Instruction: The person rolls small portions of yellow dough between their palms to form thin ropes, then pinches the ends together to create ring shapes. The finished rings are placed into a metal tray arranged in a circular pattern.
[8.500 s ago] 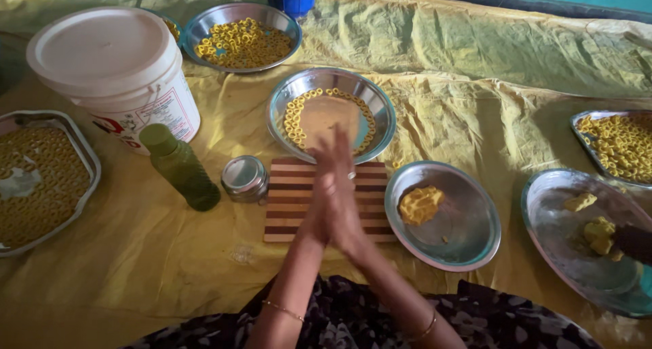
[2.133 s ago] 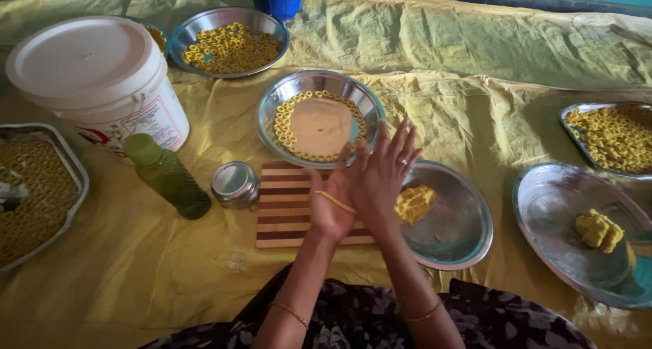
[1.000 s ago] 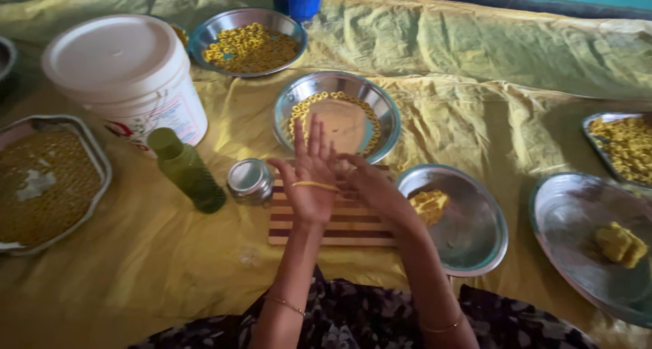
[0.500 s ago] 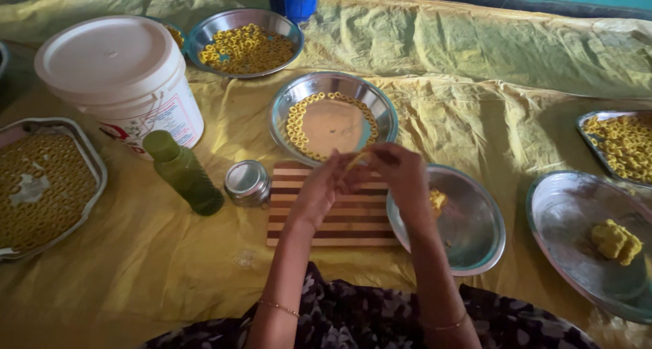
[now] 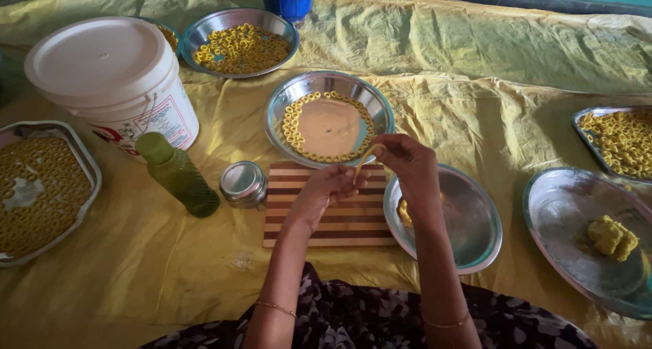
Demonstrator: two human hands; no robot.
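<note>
Yellow dough strand (image 5: 365,160) (thin, soft), both hands (image 5: 407,166) pinching.

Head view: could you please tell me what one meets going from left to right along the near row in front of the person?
Ring tray → green bottle → small tin → striped board → dough plate → far-right plate.
</note>
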